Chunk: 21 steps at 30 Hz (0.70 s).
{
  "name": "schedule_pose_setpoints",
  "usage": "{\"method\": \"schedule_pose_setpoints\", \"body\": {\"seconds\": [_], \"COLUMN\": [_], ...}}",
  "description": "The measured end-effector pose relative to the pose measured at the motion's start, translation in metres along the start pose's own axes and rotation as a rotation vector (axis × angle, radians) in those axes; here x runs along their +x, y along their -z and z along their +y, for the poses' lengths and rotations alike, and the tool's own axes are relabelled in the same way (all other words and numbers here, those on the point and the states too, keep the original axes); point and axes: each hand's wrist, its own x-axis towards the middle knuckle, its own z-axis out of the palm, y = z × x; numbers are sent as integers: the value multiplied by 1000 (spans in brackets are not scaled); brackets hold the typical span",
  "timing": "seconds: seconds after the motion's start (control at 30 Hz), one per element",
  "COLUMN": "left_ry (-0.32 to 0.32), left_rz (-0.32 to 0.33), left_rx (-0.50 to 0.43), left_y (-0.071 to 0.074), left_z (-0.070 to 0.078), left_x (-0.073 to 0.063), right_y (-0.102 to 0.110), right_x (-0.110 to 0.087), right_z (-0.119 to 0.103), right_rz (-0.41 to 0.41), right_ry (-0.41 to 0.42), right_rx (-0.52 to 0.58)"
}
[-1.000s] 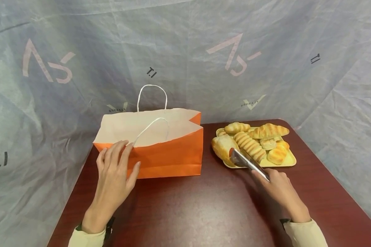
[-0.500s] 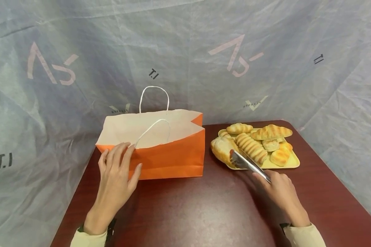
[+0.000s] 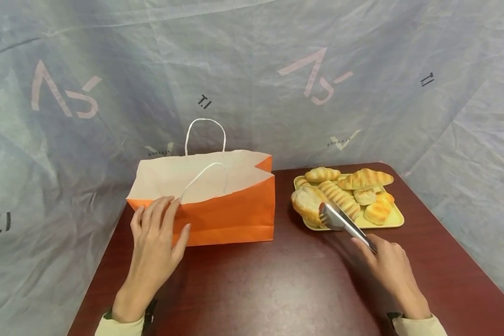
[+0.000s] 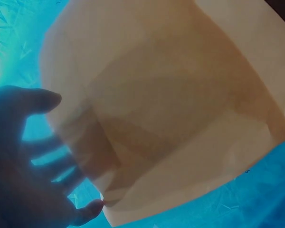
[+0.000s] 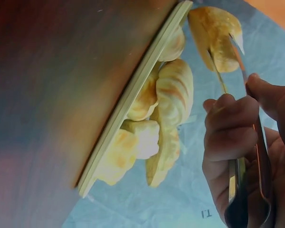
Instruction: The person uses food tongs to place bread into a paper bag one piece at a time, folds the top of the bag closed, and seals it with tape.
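In the head view, my right hand grips metal tongs, which point to the left. Their tips lie either side of a bread loaf at the near left end of the yellow tray. The loaf looks tilted, a pale face turned up; whether it touches the tray I cannot tell. My left hand rests at the front rim of an orange paper bag, fingers fairly straight beside the base of a white handle. Its thumb stands apart, outside the bag, whose wide mouth gapes.
Several other breads share the tray, among them a ridged roll, a long loaf and a small roll at the back. Everything stands on a dark red table. A grey cloth sheet hangs close behind.
The loaf between the tongs has turned, showing more of its pale face, and shifted slightly right. My right hand and the tongs moved a little right and nearer. The left hand stays at the rim.
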Motion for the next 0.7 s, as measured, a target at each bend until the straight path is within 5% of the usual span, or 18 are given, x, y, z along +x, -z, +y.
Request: {"method": "schedule_pose_setpoints", "body": {"seconds": [0.7], "left_ry": [-48], "left_rz": [117], "left_rx": [-54], "left_y": [-5], "left_z": [6], "left_x": [0], "right_y": [11], "right_x": [-8], "right_z": [3], "right_rz": [213], "right_ry": [17], "right_rx": [65]}}
